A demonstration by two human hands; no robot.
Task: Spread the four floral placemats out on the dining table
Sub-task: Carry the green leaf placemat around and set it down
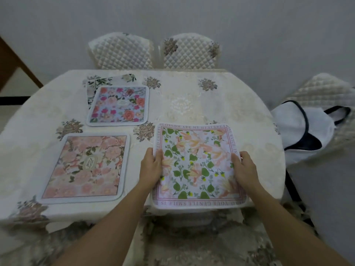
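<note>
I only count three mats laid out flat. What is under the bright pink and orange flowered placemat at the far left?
Another placemat, white with dark green leaves, lies under the bright placemat. Only its far and left edges show; the rest is covered.

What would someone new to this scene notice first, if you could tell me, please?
Probably the two hands, left hand and right hand, each with a grip on a side of the green-leaf placemat at the table's near edge. Next, the pink placemat lying flat to the left, and beyond it the bright rose placemat partly covering a fourth mat.
</note>
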